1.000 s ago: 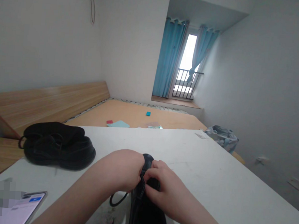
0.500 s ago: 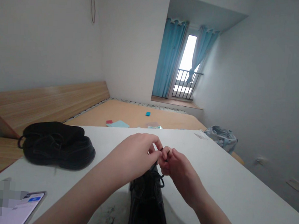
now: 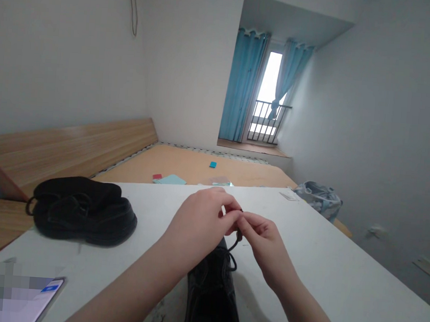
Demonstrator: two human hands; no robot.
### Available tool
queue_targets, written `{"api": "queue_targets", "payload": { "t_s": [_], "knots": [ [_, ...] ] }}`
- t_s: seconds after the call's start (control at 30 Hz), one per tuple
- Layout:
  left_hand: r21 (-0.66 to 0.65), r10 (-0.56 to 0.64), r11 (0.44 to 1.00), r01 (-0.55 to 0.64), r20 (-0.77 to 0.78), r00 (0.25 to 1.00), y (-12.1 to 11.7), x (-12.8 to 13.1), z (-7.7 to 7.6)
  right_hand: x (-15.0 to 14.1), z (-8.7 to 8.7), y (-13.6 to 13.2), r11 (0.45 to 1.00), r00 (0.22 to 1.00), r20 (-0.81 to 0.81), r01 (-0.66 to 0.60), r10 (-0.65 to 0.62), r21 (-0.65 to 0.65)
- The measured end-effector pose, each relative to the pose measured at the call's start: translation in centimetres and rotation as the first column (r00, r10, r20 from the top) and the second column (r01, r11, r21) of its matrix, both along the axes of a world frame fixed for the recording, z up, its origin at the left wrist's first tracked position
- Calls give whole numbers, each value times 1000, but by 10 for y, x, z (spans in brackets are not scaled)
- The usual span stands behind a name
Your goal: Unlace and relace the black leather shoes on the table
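Note:
A black lace-up shoe (image 3: 214,283) stands on the white table, its opening toward me and its toe partly hidden behind my left hand. My left hand (image 3: 205,224) is above the toe, thumb and forefinger pinched on the black shoelace (image 3: 235,243). Touching its fingertips, my right hand (image 3: 263,238) also pinches the lace, which hangs down to the shoe in a loose loop. The lace's end is hidden among the fingers. A second black shoe (image 3: 86,216) rests at the left of the table.
A phone (image 3: 49,291) lies at the near left of the white table (image 3: 339,272). Beyond the far edge is a bed (image 3: 185,159) with small coloured items on it. A fabric basket (image 3: 319,200) stands past the right edge, near the wall.
Both hands have risen from the shoe's lacing to above its toe, drawing the lace up. In the last half second my right hand's fingers have shifted to a pinch against my left fingertips.

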State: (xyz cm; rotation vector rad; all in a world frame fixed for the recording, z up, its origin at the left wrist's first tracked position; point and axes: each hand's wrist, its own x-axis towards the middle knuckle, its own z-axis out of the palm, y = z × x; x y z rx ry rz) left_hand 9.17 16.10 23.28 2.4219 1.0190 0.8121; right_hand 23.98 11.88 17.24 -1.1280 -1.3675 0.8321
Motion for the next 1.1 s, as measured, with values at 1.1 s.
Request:
{"api": "queue_targets", "payload": {
  "t_s": [1.1],
  "knots": [
    [-344,-336,917,199,-405,850,17,-4,-32,-42,35,-77,748,556,-766,-646,322,-154]
  ]
}}
